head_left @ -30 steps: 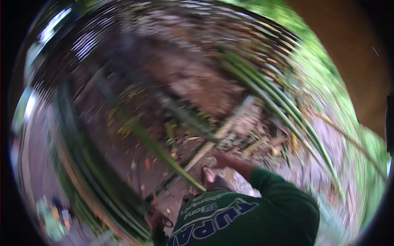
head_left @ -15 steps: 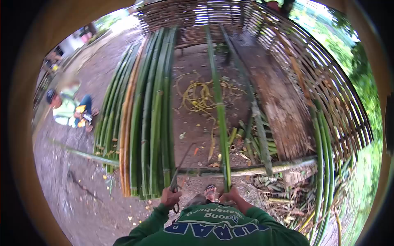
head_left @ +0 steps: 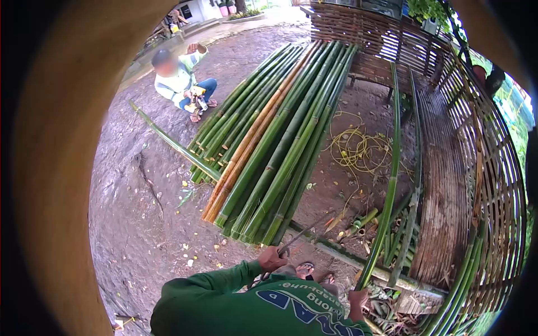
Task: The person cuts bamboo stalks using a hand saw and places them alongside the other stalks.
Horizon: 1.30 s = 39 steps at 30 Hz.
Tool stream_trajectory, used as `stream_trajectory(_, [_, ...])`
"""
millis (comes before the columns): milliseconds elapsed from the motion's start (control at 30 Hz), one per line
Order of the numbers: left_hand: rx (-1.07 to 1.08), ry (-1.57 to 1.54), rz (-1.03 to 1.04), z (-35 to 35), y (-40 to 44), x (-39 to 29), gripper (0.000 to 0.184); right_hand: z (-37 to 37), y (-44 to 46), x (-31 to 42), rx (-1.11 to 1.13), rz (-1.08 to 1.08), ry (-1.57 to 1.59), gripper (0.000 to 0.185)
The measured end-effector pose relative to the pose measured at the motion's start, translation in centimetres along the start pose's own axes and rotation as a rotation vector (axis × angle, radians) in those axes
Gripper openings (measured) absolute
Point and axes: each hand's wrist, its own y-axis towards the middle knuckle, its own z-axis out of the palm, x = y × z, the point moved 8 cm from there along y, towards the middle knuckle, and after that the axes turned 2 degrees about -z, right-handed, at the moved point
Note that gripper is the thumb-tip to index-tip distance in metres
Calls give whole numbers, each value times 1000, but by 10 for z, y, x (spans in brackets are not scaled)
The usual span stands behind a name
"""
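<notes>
Left hand (head_left: 273, 259): bottom centre of frame, clenched round the handle of a knife (head_left: 305, 231); dark, narrow blade, slanting up and to the right.

Right hand (head_left: 358, 298): lower right of centre, grasping the near end of a pole (head_left: 390, 193); green, jointed, running to the upper right, crossing over a crossbar (head_left: 336, 251). Far end in front of the fence (head_left: 487, 140); contact there cannot be told.

Sleeves (head_left: 224, 280): green, at bottom edge. Sandalled feet (head_left: 305, 269), between the hands.

Grey pole (head_left: 417, 145): just right of the held one, also across the crossbar.

Bundle (head_left: 305, 145): many green poles side by side, centre of frame, two brown poles (head_left: 260, 133) among them.

Loose pole (head_left: 171, 141): left of centre, slanting, lower end at the bundle.

Cord (head_left: 353, 148): yellow, tangled on the ground, between bundle and held pole.

Board (head_left: 443, 196): brown, weathered, right side, beside the fence.

Scraps (head_left: 395, 313): heaped, lower right.

Co-worker (head_left: 179, 81): low to the ground, upper left, yellow item (head_left: 197, 91) at the knees.
</notes>
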Motion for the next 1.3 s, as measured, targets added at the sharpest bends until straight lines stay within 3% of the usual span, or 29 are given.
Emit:
stream_trajectory(233, [-39,2,-17,24,-9,-30,26,-16,-4,7,-91,-25,10,60])
stream_trajectory(633, [-53,63,35,86,-7,-57,26,-11,18,-14,124,-88,36,79])
stream_trajectory(933, [-120,89,-38,106,-37,-55,28,-23,37,-19,113,-260,58,69])
stream_trajectory(967, [-128,96,-40,107,-40,-56,30,-16,43,-25,122,-221,58,61])
stream_trajectory(1300, [-141,43,-51,116,-55,-56,29,-14,59,-32,160,-291,-41,59])
